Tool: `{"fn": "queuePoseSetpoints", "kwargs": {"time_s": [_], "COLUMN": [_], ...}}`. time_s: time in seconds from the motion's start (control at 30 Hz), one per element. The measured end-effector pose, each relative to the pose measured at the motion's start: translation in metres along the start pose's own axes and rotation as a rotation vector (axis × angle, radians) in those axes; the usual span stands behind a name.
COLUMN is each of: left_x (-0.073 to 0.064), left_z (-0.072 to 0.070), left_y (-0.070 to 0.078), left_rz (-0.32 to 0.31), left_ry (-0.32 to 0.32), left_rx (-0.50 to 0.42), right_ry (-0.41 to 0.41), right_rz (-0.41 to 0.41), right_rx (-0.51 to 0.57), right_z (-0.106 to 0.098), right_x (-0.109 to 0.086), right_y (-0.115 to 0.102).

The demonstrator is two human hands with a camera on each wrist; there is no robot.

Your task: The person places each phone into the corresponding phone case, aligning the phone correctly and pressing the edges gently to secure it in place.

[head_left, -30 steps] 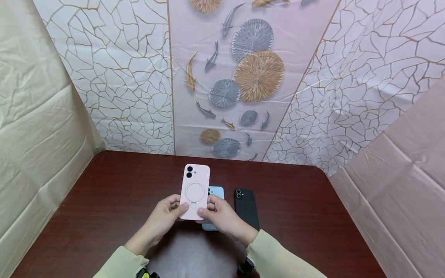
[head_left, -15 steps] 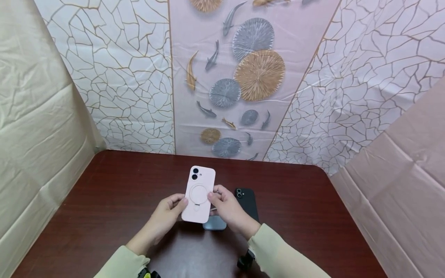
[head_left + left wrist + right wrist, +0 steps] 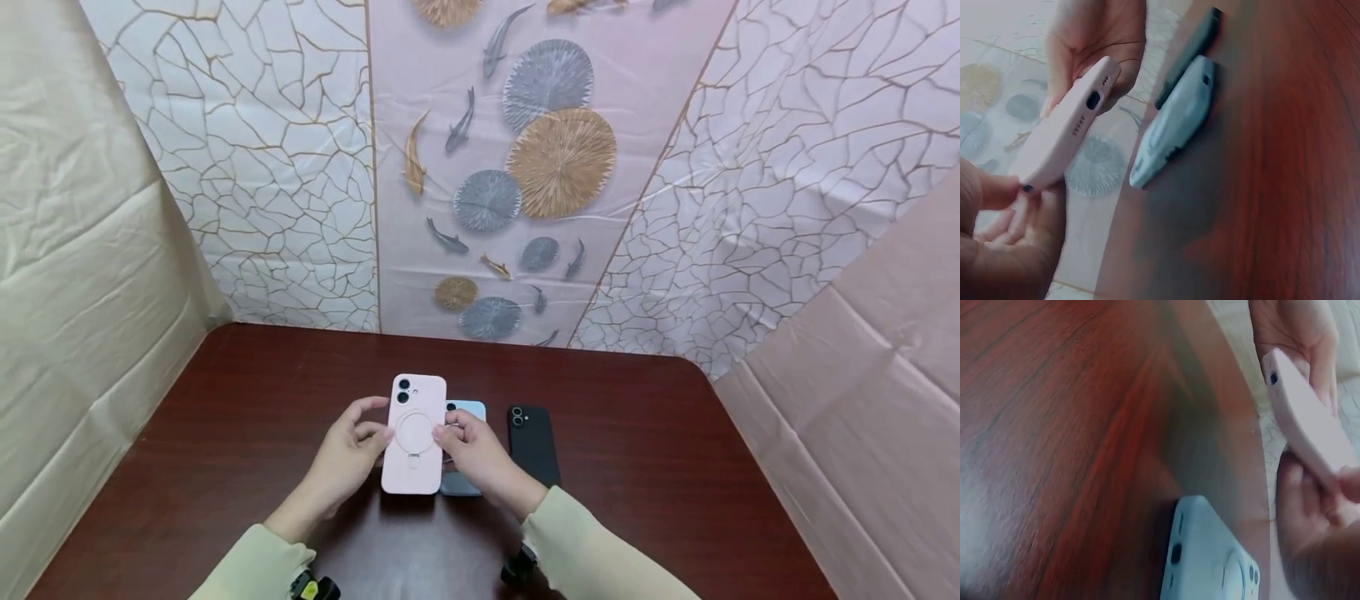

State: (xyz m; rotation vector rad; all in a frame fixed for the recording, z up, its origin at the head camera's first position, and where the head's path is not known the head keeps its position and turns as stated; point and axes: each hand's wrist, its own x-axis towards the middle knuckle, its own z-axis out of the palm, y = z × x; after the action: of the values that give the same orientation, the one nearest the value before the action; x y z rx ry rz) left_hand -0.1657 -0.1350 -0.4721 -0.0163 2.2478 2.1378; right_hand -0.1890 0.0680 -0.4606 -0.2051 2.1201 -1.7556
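Observation:
Both hands hold a phone in a pale pink case [image 3: 414, 437] above the table, its back with two camera lenses and a ring turned toward the head camera. My left hand [image 3: 341, 458] pinches the left edge, thumb in front. At the right edge, my right hand [image 3: 480, 458] pinches with its thumb on the back. In the left wrist view, the bottom edge of the pink-cased phone [image 3: 1063, 125] shows its port opening. Behind the right hand lies a phone in a light blue case [image 3: 463, 483], partly hidden by the hand and the pink one.
A phone in a black case [image 3: 532, 446] lies right of the blue one, its lower end near the right forearm. All this is on a dark red-brown wooden table [image 3: 660, 467]. Patterned cloth [image 3: 300, 167] hangs behind the table and plain cloth [image 3: 90, 250] at the sides.
The pink-cased phone shifted right and tilted, then came back left, lower and straighter. My left hand's index finger has moved up along its edge. The blue phone shows more again.

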Motion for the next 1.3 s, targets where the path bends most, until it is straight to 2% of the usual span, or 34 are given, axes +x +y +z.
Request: {"fn": "queuePoseSetpoints", "kwargs": {"time_s": [0.17, 0.27, 0.37, 0.53, 0.67, 0.87, 1.0, 1.3], "left_x": [0.0, 0.0, -0.001, 0.0, 0.003, 0.007, 0.008, 0.011], "left_z": [-0.006, -0.011, -0.014, -0.017, -0.019, -0.022, -0.023, -0.029], "left_y": [-0.007, -0.01, -0.013, -0.018, -0.023, -0.029, -0.03, -0.031], "left_rz": [0.046, 0.064, 0.036, -0.028, -0.048, -0.02, -0.004, 0.091], "left_ry": [0.014, 0.011, 0.01, 0.032, 0.052, 0.073, 0.064, 0.035], "left_rx": [0.212, 0.283, 0.323, 0.47, 0.564, 0.658, 0.718, 0.853], "right_ry": [0.069, 0.1, 0.137, 0.181, 0.185, 0.172, 0.168, 0.116], "right_rz": [0.003, -0.016, -0.043, -0.075, -0.08, -0.061, -0.048, -0.017], "right_rx": [-0.118, -0.145, -0.228, -0.418, -0.517, -0.624, -0.68, -0.804], "right_z": [0.016, 0.027, 0.036, 0.046, 0.051, 0.058, 0.059, 0.068], "right_x": [0.007, 0.011, 0.015, 0.021, 0.027, 0.029, 0.032, 0.04], "right_y": [0.002, 0.003, 0.007, 0.013, 0.013, 0.007, 0.007, 0.003]}}
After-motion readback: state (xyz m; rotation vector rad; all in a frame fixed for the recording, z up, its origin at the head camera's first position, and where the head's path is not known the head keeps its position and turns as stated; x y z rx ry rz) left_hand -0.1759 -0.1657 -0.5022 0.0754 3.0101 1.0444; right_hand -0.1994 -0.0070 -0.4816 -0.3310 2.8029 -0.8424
